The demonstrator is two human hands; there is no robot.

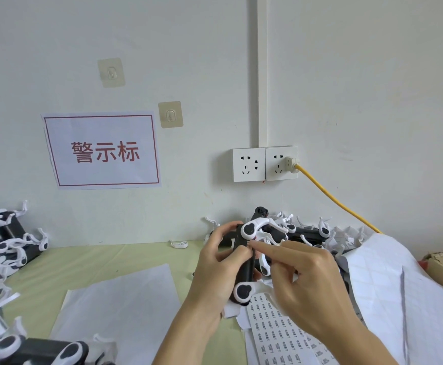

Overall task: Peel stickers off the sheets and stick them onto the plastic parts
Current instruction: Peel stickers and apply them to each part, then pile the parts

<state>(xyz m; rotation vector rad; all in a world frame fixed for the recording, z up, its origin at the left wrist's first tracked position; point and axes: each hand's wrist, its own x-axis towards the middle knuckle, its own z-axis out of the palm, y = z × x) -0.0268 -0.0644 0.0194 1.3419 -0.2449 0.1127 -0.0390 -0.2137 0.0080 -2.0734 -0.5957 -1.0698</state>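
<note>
Above the green tabletop [65, 267], the left hand [215, 272] grips an upright black-and-white plastic part [245, 262] with curled fingers, while the right hand [304, 283] presses its index fingertip against the part's upper side, over the printed sticker sheet [281, 335].

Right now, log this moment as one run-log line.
left hand: holds black-and-white plastic part | right hand: fingertip presses small sticker on part | white printed sticker sheet: on table beneath
</note>
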